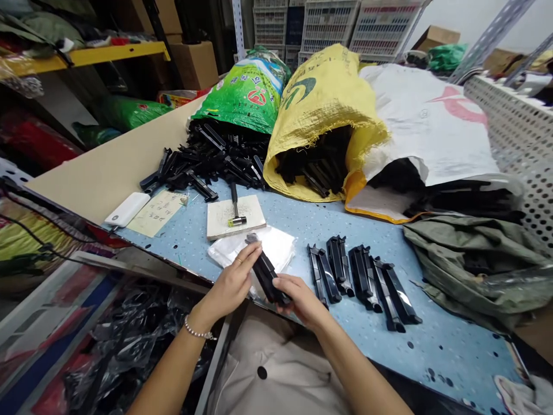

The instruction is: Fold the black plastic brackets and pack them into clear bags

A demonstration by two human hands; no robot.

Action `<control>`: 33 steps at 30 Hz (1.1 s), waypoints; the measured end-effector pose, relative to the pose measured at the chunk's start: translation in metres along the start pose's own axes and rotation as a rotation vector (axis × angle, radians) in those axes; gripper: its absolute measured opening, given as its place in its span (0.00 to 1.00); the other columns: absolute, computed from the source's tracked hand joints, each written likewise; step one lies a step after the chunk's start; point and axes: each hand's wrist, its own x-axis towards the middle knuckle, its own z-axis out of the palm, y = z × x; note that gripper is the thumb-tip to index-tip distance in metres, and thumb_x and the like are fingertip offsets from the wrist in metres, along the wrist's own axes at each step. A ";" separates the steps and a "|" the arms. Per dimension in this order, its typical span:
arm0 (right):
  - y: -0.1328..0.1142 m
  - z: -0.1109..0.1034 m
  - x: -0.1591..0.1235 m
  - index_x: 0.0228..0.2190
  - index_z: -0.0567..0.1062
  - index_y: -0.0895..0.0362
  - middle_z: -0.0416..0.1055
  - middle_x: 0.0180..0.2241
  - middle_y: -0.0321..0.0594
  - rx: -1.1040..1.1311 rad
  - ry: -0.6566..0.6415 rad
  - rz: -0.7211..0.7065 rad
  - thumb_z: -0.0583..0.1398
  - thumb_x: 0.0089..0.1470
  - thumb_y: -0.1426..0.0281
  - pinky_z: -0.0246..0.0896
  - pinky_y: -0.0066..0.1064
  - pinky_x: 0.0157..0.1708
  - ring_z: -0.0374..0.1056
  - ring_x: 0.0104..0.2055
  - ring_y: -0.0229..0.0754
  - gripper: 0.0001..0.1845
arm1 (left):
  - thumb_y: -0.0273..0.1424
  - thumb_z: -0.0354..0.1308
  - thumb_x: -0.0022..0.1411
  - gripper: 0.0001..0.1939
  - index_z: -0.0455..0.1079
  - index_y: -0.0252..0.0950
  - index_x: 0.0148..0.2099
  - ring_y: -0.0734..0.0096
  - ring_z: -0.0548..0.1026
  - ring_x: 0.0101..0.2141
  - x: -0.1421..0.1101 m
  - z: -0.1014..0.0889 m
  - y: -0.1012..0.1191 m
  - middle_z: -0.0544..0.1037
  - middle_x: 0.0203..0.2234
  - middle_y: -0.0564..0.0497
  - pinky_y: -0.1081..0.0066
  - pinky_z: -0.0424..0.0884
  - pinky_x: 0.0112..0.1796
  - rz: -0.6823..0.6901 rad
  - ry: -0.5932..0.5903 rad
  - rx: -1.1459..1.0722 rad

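Observation:
Between my two hands is a long black plastic part (264, 270), tilted over the near edge of the table. My left hand (235, 276) pinches its upper end, and my right hand (298, 297) grips the lower end. Beneath the part lies a stack of clear plastic bags (276, 245). Just behind the bags, a small hammer (234, 204) with a yellow-and-black head rests on a white board (254, 216). To the right of my hands, several similar black parts (360, 276) lie in a row on the blue tabletop (289, 216).
A heap of black parts (211, 155) spills from a green sack (246, 92). Beside it lie an open yellow sack (324, 98) and a white sack (432, 121). Green cloth (484, 265) covers the right side. A white power bank (127, 209) and a handwritten note (158, 213) lie left.

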 end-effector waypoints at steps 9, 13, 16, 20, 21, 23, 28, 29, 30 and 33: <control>0.007 -0.008 -0.026 0.43 0.73 0.67 0.67 0.20 0.35 0.298 -0.435 0.110 0.51 0.54 0.49 0.34 0.16 0.07 0.42 0.13 0.25 0.34 | 0.21 0.48 0.59 0.36 0.46 0.45 0.68 0.78 0.70 0.31 -0.005 -0.001 -0.008 0.56 0.62 0.41 0.70 0.72 0.40 -0.290 0.292 -0.073; 0.007 -0.007 -0.023 0.43 0.72 0.68 0.63 0.19 0.32 0.322 -0.382 0.218 0.50 0.56 0.50 0.32 0.15 0.07 0.39 0.13 0.25 0.33 | 0.19 0.46 0.58 0.38 0.44 0.44 0.69 0.64 0.68 0.52 -0.005 0.002 0.007 0.56 0.63 0.42 0.66 0.69 0.50 -0.147 0.236 0.038; 0.006 -0.004 -0.020 0.40 0.73 0.67 0.64 0.20 0.34 0.328 -0.264 0.153 0.53 0.55 0.52 0.38 0.16 0.08 0.45 0.14 0.26 0.29 | 0.19 0.46 0.59 0.38 0.41 0.45 0.69 0.60 0.64 0.58 -0.010 0.000 0.015 0.56 0.63 0.43 0.66 0.68 0.53 -0.065 0.176 0.100; 0.016 0.008 -0.015 0.33 0.73 0.62 0.69 0.21 0.38 0.060 0.072 -0.093 0.56 0.55 0.54 0.48 0.20 0.12 0.55 0.16 0.30 0.22 | 0.17 0.43 0.60 0.40 0.35 0.43 0.70 0.60 0.60 0.61 -0.016 0.008 0.027 0.54 0.65 0.42 0.63 0.64 0.57 0.053 0.114 0.151; 0.019 0.012 -0.013 0.34 0.72 0.61 0.69 0.22 0.37 -0.031 0.148 -0.150 0.58 0.54 0.54 0.49 0.20 0.14 0.56 0.17 0.30 0.20 | 0.16 0.42 0.59 0.40 0.34 0.42 0.70 0.60 0.59 0.62 -0.017 0.013 0.032 0.54 0.65 0.42 0.63 0.64 0.57 0.106 0.040 0.140; 0.023 0.021 -0.013 0.39 0.71 0.59 0.70 0.25 0.35 -0.189 0.248 -0.260 0.61 0.52 0.56 0.54 0.21 0.18 0.61 0.21 0.32 0.20 | 0.17 0.44 0.59 0.40 0.35 0.39 0.70 0.61 0.60 0.61 -0.021 0.022 0.043 0.56 0.64 0.41 0.65 0.65 0.56 0.168 -0.105 0.094; 0.006 0.038 -0.037 0.55 0.64 0.53 0.70 0.41 0.38 -0.494 -0.152 -0.257 0.66 0.49 0.63 0.63 0.29 0.38 0.66 0.40 0.40 0.33 | 0.28 0.53 0.60 0.26 0.63 0.45 0.61 0.64 0.73 0.50 -0.049 -0.006 0.056 0.73 0.51 0.45 0.68 0.70 0.51 -0.042 0.028 -0.050; -0.002 0.036 -0.044 0.55 0.64 0.52 0.69 0.43 0.40 -0.586 -0.233 -0.233 0.65 0.50 0.62 0.63 0.31 0.39 0.67 0.41 0.41 0.31 | 0.31 0.54 0.60 0.21 0.70 0.48 0.56 0.65 0.75 0.47 -0.060 -0.022 0.054 0.75 0.47 0.48 0.69 0.71 0.49 -0.123 0.033 -0.069; -0.010 0.031 -0.052 0.54 0.66 0.51 0.69 0.44 0.42 -0.706 -0.233 -0.245 0.63 0.52 0.61 0.63 0.33 0.39 0.67 0.41 0.43 0.29 | 0.34 0.56 0.59 0.17 0.74 0.50 0.50 0.64 0.76 0.45 -0.072 -0.039 0.050 0.77 0.44 0.49 0.69 0.72 0.48 -0.220 0.000 -0.078; -0.031 0.001 -0.065 0.49 0.71 0.53 0.68 0.45 0.48 -1.224 0.261 -0.444 0.59 0.56 0.60 0.60 0.40 0.41 0.64 0.44 0.50 0.20 | 0.41 0.60 0.51 0.12 0.79 0.55 0.40 0.60 0.78 0.41 -0.116 -0.082 0.021 0.80 0.40 0.54 0.68 0.74 0.44 -0.502 -0.219 -0.048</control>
